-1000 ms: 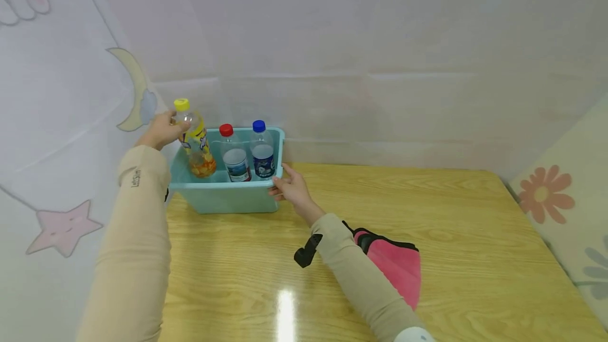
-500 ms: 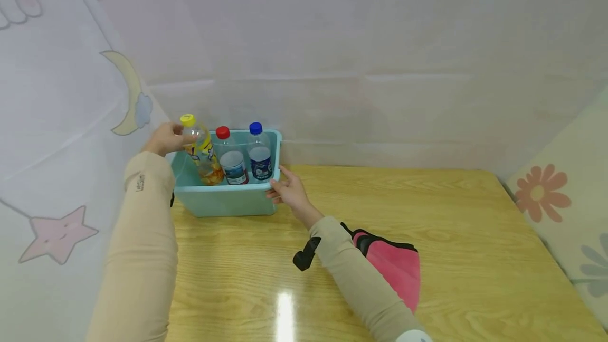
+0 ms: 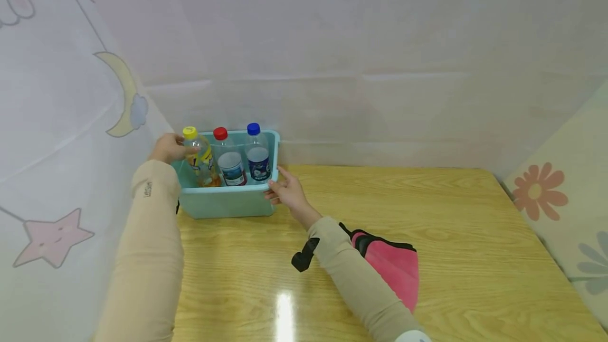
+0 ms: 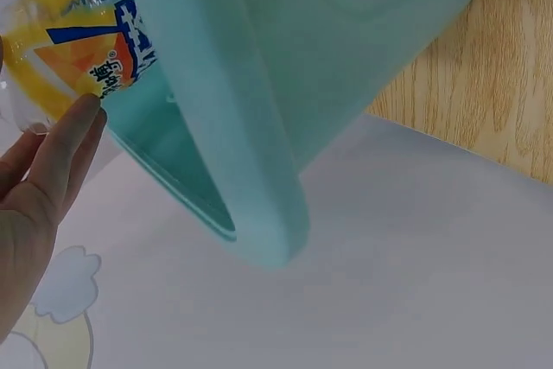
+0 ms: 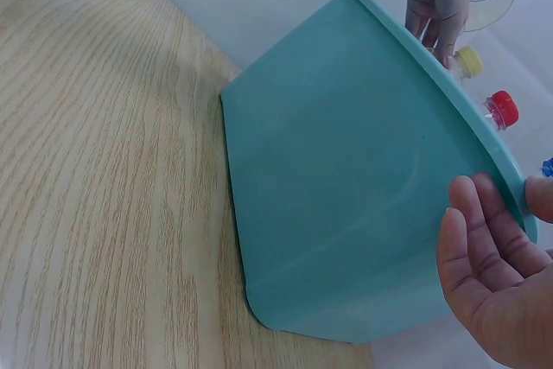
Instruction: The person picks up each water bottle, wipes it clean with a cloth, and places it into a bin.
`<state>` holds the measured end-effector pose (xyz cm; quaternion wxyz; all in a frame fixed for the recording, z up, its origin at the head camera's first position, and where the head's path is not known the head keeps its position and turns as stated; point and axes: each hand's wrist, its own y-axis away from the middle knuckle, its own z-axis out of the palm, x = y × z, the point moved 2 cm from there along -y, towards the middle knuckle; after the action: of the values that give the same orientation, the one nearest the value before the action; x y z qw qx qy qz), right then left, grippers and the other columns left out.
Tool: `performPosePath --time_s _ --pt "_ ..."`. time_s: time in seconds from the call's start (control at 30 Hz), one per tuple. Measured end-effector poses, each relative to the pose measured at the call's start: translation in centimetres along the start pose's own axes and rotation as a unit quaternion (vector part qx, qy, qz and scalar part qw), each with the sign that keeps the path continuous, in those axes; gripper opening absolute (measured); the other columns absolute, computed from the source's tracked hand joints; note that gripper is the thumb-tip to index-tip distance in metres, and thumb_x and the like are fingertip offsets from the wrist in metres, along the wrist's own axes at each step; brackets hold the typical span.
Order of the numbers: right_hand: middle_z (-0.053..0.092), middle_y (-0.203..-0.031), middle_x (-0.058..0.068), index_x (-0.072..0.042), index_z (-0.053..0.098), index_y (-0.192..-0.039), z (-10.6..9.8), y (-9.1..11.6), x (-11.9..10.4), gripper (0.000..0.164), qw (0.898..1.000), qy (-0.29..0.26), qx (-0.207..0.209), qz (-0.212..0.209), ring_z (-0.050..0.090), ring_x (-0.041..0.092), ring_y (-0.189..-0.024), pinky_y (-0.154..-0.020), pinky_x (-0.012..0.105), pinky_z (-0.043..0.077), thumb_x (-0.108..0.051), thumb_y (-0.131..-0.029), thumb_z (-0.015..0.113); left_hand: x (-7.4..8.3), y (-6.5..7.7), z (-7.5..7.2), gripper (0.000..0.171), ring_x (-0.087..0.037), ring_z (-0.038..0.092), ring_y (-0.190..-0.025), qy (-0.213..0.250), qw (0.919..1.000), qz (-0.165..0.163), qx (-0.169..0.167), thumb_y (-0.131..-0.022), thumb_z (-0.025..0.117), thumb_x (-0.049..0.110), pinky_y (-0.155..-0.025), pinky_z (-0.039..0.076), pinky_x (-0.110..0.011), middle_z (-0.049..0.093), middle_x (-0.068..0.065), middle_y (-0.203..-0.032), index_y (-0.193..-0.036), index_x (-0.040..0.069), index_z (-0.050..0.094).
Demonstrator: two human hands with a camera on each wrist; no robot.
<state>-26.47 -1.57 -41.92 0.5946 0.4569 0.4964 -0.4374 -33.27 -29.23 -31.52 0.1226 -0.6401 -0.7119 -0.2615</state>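
A teal plastic bin (image 3: pixel 228 205) stands on the table against the back wall. In it, at the left, is a clear plastic bottle with a yellow cap (image 3: pixel 204 162), its label yellow and blue and some orange at its base. My left hand (image 3: pixel 168 148) holds that bottle near its shoulder, thumb and fingers on either side. Beside it in the bin stand a red-capped bottle (image 3: pixel 231 165) and a blue-capped bottle (image 3: pixel 258 160). At the bin's front right corner my right hand (image 3: pixel 291 194) grips the rim (image 5: pixel 484 140), fingers under the outer lip.
A pink item with black edging (image 3: pixel 394 268) lies on the wooden table (image 3: pixel 475 215), partly behind the right forearm. Pale printed cloth (image 3: pixel 380 67) hangs close behind and left of the bin.
My left hand has lowered the yellow-capped bottle deeper into the bin, and it now leans less. The right hand stays on the rim. The view has shifted slightly.
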Motion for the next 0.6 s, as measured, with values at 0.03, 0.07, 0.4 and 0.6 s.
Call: performPosePath --time_s 0.03,0.07,0.4,0.6 --pt "0.067 -0.085 0.019 -0.009 0.023 -0.144 0.02 0.03 -0.01 0.059 1.000 0.001 -0.001 -0.001 0.065 0.020 -0.067 -0.062 0.035 0.055 -0.010 -0.093 0.053 -0.03 0.04 0.12 0.076 -0.049 0.034 -0.117 -0.003 1.0000 0.000 0.001 -0.089 0.055 0.035 -0.096 0.035 -0.056 0.032 -0.037 -0.131 -0.133 -0.018 0.024" --pt "0.067 -0.084 0.019 -0.010 0.024 -0.144 0.05 0.05 -0.01 0.059 1.000 -0.001 0.000 0.001 0.065 0.020 -0.067 -0.061 0.033 0.055 -0.010 -0.093 0.053 -0.06 0.08 0.26 0.075 -0.049 0.034 -0.117 -0.007 1.0000 0.000 0.001 -0.089 0.056 0.034 -0.096 0.035 -0.056 0.032 -0.037 -0.131 -0.132 -0.019 0.024" --pt "0.067 -0.084 0.018 -0.011 0.023 -0.145 0.01 -0.04 0.12 0.060 1.000 -0.006 0.000 0.005 0.064 0.016 -0.063 -0.059 0.030 0.055 -0.011 -0.093 0.053 -0.40 -0.23 1.06 0.077 -0.046 0.044 -0.111 0.008 0.9998 -0.016 0.011 -0.088 0.058 0.036 -0.094 0.038 -0.054 0.035 -0.036 -0.129 -0.132 -0.018 0.026" --pt "0.067 -0.085 0.017 -0.013 0.025 -0.144 -0.09 -0.16 0.26 0.059 1.000 -0.012 0.004 0.010 0.063 0.014 -0.061 -0.062 0.034 0.055 -0.011 -0.093 0.053 -0.48 -0.30 1.01 0.082 -0.049 0.036 -0.116 0.008 0.9995 -0.026 0.019 -0.087 0.058 0.037 -0.094 0.037 -0.054 0.028 -0.038 -0.133 -0.134 -0.019 0.020"
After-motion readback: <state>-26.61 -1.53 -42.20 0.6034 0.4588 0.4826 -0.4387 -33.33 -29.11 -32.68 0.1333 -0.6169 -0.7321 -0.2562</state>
